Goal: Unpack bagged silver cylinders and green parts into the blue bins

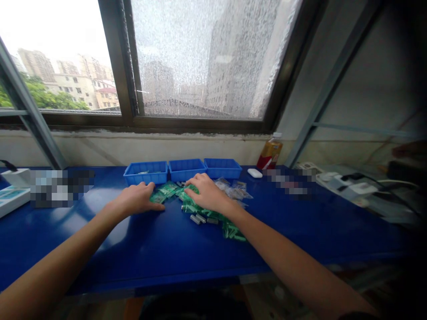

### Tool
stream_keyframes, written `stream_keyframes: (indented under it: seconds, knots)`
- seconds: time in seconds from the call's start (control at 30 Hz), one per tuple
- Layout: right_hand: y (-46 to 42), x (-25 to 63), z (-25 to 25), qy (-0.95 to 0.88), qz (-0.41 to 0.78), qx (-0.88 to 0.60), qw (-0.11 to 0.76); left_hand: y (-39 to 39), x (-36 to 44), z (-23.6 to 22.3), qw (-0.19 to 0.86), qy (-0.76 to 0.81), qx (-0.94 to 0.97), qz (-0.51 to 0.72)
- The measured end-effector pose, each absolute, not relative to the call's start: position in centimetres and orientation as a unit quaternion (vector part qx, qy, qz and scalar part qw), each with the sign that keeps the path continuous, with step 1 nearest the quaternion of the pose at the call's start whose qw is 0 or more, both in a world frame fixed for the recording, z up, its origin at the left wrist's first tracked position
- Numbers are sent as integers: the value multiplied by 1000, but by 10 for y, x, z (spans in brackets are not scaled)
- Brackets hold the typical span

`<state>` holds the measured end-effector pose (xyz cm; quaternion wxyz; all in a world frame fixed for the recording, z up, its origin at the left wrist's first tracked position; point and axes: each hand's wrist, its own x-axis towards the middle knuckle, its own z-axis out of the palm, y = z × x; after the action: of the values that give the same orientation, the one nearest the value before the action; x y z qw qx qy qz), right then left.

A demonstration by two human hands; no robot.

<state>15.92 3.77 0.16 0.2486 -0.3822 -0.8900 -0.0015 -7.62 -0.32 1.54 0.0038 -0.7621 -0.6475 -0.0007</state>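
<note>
My left hand (139,198) rests low over the blue table, its thumb apart from its fingers, beside several small green plastic packets (167,190). Spread over the right part of the pile is my right hand (208,194), touching or just above more green packets (189,206); what lies under its palm is hidden. A few short silver metal pieces (199,218) lie loose just in front of it. Below my right wrist is another cluster of green packets (232,231). Clear packets with brownish contents (237,190) lie to the right of that hand.
Three blue bins (146,178) stand in a row behind the pile; the left one holds some small pieces. A white case (255,173) and a bottle (271,152) are at the back right. White power strips (15,199) and cables sit at both sides.
</note>
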Motion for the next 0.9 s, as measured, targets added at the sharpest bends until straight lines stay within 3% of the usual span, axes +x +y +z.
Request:
stream_keyframes:
  seconds: [0.13, 0.27, 0.4, 0.6, 0.67, 0.77, 0.9]
  knots:
    - [35, 158, 4, -889, 3, -381, 255, 4, -73, 9, 1, -634, -770, -71]
    - [26, 153, 12, -878, 46, -367, 304, 7, -68, 16, 41, -600, -766, -227]
    - [14, 144, 19, -830, 233, -367, 350, -3, -50, 20, 55, -501, -780, -370]
    - [14, 138, 15, -720, 424, -351, 423, -20, -28, 14, 73, -332, -842, -420]
    - [16, 140, 15, -712, 407, -354, 450, -22, -26, 15, 64, -331, -848, -409]
    - [16, 146, 18, -737, 265, -371, 499, -22, -24, 17, -3, -378, -834, -401]
    - [11, 153, 23, -808, 55, -322, 491, -18, -22, 19, -314, -446, -705, -454]
